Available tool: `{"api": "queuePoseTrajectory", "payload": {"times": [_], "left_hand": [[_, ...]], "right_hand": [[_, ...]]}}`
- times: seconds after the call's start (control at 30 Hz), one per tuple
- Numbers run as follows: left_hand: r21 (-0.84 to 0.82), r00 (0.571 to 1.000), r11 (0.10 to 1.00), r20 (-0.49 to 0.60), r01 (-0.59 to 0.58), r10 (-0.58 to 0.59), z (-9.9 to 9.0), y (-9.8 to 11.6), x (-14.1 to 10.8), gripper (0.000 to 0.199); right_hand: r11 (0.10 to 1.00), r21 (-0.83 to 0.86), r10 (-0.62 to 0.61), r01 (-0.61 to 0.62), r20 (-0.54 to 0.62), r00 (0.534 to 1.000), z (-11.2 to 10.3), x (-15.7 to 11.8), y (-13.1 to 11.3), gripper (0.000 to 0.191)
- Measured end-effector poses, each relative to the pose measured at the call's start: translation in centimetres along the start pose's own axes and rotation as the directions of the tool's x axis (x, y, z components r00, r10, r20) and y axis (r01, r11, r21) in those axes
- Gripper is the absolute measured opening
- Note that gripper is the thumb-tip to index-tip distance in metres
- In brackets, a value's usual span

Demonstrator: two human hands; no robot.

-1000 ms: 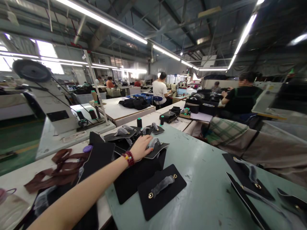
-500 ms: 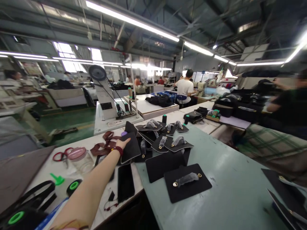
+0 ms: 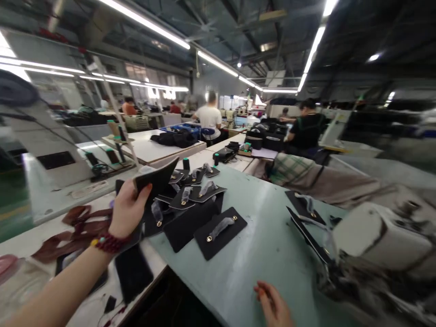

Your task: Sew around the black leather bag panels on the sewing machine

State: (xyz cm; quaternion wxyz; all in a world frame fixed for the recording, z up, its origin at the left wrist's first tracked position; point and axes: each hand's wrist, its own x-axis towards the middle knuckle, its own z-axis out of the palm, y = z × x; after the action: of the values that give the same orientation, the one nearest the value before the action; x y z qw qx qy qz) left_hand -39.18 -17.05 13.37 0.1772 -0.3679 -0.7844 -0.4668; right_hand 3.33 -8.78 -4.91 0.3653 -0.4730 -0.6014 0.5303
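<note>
My left hand (image 3: 128, 210) grips a black panel (image 3: 157, 178) and holds it up, tilted, over the edge of the white table (image 3: 91, 313). A red beaded bracelet (image 3: 109, 243) circles that wrist. Several black panels with gold buckles and plastic-wrapped straps (image 3: 220, 234) lie overlapping on the pale green table (image 3: 252, 259), just right of my left hand. My right hand (image 3: 273, 305) sits at the bottom edge over the green surface, touching no panel. An orange speck at its fingertips is too blurred to name.
A blurred sewing machine (image 3: 381, 238) fills the right foreground. Dark brown straps (image 3: 76, 231) lie on the white table at left, beside a flat black panel (image 3: 133, 272). Dark thread spools (image 3: 185, 163) stand beyond the panels. Co-workers sit at machines farther back.
My left hand has lifted a black panel off the pile and holds it up. My right hand has entered the view at the bottom. The view has shifted, bringing the sewing machine in at right.
</note>
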Motion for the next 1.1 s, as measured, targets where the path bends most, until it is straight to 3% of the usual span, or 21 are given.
{"api": "queuePoseTrajectory", "payload": {"times": [0.03, 0.07, 0.1, 0.13, 0.17, 0.23, 0.33, 0.37, 0.43, 0.47, 0.5, 0.53, 0.57, 0.6, 0.63, 0.67, 0.7, 0.8, 0.9, 0.97, 1.1], "left_hand": [[-0.082, 0.980, 0.980, 0.074, -0.180, 0.187, 0.4, 2.1, -1.6, 0.029], [-0.206, 0.888, 0.893, 0.150, -0.401, 0.434, 0.9, 4.2, -3.5, 0.028], [-0.339, 0.747, 0.764, 0.212, -0.549, 0.630, 1.5, 6.2, -5.7, 0.031], [-0.451, 0.608, 0.653, 0.264, -0.609, 0.749, 2.1, 8.0, -8.1, 0.035], [-0.535, 0.508, 0.600, 0.328, -0.594, 0.796, 2.7, 9.5, -10.6, 0.038], [-0.635, 0.402, 0.622, 0.476, -0.458, 0.782, 3.9, 11.9, -15.2, 0.037], [-0.702, 0.366, 0.665, 0.566, -0.255, 0.739, 6.2, 13.0, -20.0, 0.036], [-0.715, 0.392, 0.663, 0.558, -0.221, 0.732, 7.3, 12.7, -21.1, 0.035], [-0.704, 0.508, 0.699, 0.559, -0.128, 0.655, 9.8, 11.4, -23.0, 0.033], [-0.676, 0.565, 0.737, 0.604, -0.012, 0.563, 11.1, 10.6, -24.0, 0.036], [-0.620, 0.590, 0.766, 0.688, 0.172, 0.424, 12.3, 9.8, -25.0, 0.043], [-0.527, 0.539, 0.745, 0.798, 0.409, 0.269, 13.3, 9.1, -26.1, 0.050], [-0.395, 0.408, 0.664, 0.901, 0.634, 0.146, 14.1, 8.7, -27.1, 0.058], [-0.252, 0.244, 0.550, 0.966, 0.796, 0.089, 14.7, 8.7, -28.0, 0.066], [-0.126, 0.100, 0.441, 0.992, 0.889, 0.082, 15.1, 9.0, -28.7, 0.070], [-0.037, 0.001, 0.362, 0.995, 0.931, 0.098, 15.4, 9.8, -29.1, 0.069], [0.016, -0.054, 0.317, 0.992, 0.948, 0.113, 15.7, 10.9, -29.2, 0.063], [0.052, -0.076, 0.287, 0.994, 0.956, 0.072, 17.2, 15.3, -28.3, 0.047], [0.006, -0.018, 0.289, 0.999, 0.957, 0.038, 19.7, 18.7, -26.9, 0.051], [-0.010, -0.009, 0.303, 0.998, 0.953, 0.058, 21.3, 19.8, -26.2, 0.051], [-0.001, -0.038, 0.363, 0.994, 0.932, 0.100, 23.1, 20.7, -24.6, 0.045]], "right_hand": [[0.992, 0.120, 0.035, -0.040, 0.043, 0.998, -0.1, -0.9, -1.1, 0.063], [0.961, 0.262, 0.059, -0.089, 0.119, 0.991, -0.3, -1.8, -2.4, 0.068], [0.894, 0.419, 0.074, -0.162, 0.218, 0.973, -0.7, -2.8, -3.9, 0.075], [0.809, 0.542, 0.068, -0.226, 0.296, 0.953, -1.3, -3.8, -5.4, 0.080], [0.731, 0.625, 0.055, -0.275, 0.348, 0.936, -1.9, -4.9, -6.7, 0.087], [0.682, 0.659, 0.064, -0.316, 0.376, 0.924, -3.2, -6.8, -8.5, 0.084], [0.757, 0.606, 0.083, -0.244, 0.283, 0.956, -4.7, -9.0, -9.0, 0.063], [0.776, 0.599, 0.068, -0.197, 0.231, 0.971, -5.0, -9.4, -8.6, 0.061], [0.804, 0.585, 0.034, -0.106, 0.133, 0.991, -5.7, -9.2, -7.6, 0.057], [0.826, 0.559, 0.022, -0.073, 0.097, 0.995, -6.1, -8.8, -7.0, 0.054], [0.859, 0.509, 0.014, -0.049, 0.072, 0.997, -6.5, -8.1, -6.5, 0.050], [0.897, 0.441, 0.001, -0.024, 0.052, 0.999, -7.0, -7.2, -6.1, 0.046], [0.932, 0.362, -0.019, 0.003, 0.040, 0.999, -7.5, -6.2, -5.9, 0.043], [0.958, 0.284, -0.042, 0.029, 0.041, 0.998, -8.0, -5.2, -5.7, 0.039], [0.975, 0.218, -0.062, 0.050, 0.052, 0.997, -8.4, -4.2, -5.7, 0.036], [0.983, 0.171, -0.079, 0.066, 0.065, 0.995, -8.9, -3.3, -5.8, 0.033], [0.987, 0.143, -0.089, 0.077, 0.078, 0.993, -9.2, -2.4, -5.9, 0.032], [0.994, 0.065, -0.085, 0.085, -0.011, 0.996, -10.1, -0.8, -5.9, 0.024], [0.999, -0.034, -0.019, 0.013, -0.184, 0.983, -10.8, -0.5, -4.8, 0.022], [0.998, -0.020, 0.054, -0.059, -0.193, 0.980, -11.2, -0.6, -3.8, 0.033], [0.992, 0.070, 0.119, -0.109, -0.161, 0.980, -11.1, -0.5, -2.3, 0.048]]}}
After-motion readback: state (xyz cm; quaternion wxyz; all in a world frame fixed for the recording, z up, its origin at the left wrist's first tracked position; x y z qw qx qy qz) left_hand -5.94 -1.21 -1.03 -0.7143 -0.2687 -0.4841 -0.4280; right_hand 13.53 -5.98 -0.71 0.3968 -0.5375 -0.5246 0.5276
